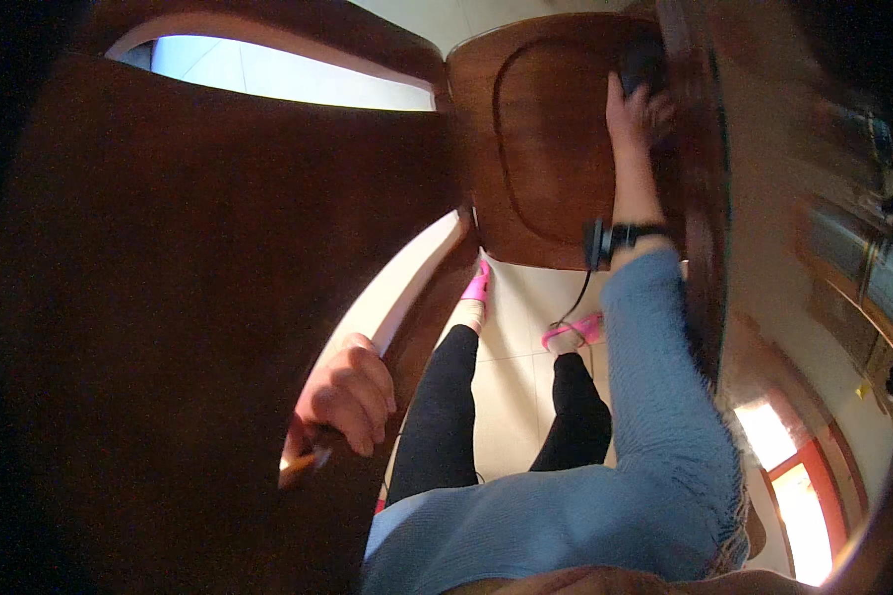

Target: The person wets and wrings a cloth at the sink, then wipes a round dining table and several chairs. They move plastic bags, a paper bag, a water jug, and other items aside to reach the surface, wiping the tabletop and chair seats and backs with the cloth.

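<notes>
A dark brown wooden chair fills much of the view. Its broad backrest (216,260) is at the left, and its seat (558,149), with a curved groove, lies at the top centre. My left hand (350,394) curls its fingers around the frame beside the long side slot of the backrest. Over the right part of the seat my right hand (636,119) is blurred, its thumb and fingers at a dark, soft-looking object (642,63) whose kind I cannot tell. A black band with a small device (603,242) sits on my right wrist, a cable hanging from it.
A dark wooden edge (703,297) runs along the right of the seat, with a glossy brown surface beyond it. Blurred objects (848,253) stand farther right. My feet in pink slippers (577,331) are on pale floor tiles (510,401), where the cable hangs down.
</notes>
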